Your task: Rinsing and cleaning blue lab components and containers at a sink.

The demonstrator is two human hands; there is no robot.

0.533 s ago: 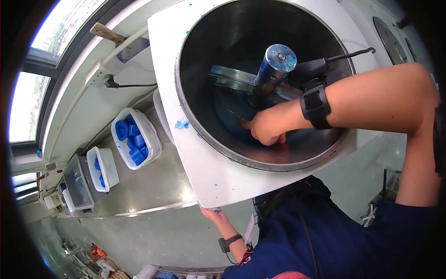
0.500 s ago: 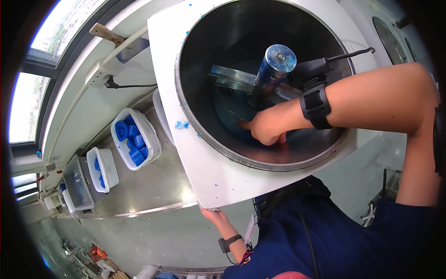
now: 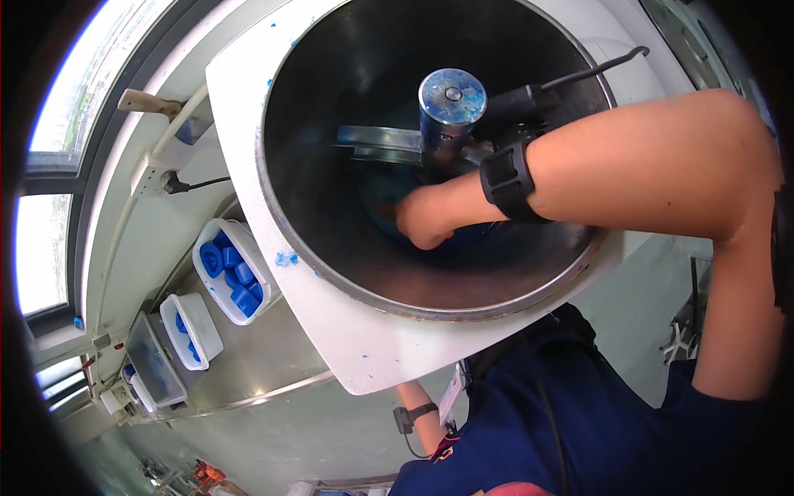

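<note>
A wide round metal drum (image 3: pixel 529 277) is set into a white housing (image 3: pixel 347 351). At its centre stands a metal hub (image 3: pixel 452 99) smeared with blue, with a flat metal arm (image 3: pixel 380 142) reaching out to the left. My right hand (image 3: pixel 426 219) is deep in the drum, below the hub, near the bluish bottom. Its fingers point down into shadow, so their grip and anything in them are hidden. A black strap circles that wrist. My left hand is hidden behind the housing's near edge; only the strapped left forearm (image 3: pixel 428 426) shows.
Beside the hub sits a black fitting (image 3: pixel 521 106) with a curved rod (image 3: pixel 604 66) crossing the rim. At left, white tubs (image 3: pixel 269 285) of blue pieces and a grey bin (image 3: pixel 157 364) stand on a metal counter (image 3: pixel 277 364). A wooden-handled scraper (image 3: pixel 149 102) is by the window.
My right hand has reached deeper and further left in the drum. My left hand, visible at the housing's corner before, is now hidden. The view has shifted, moving the drum left in the picture.
</note>
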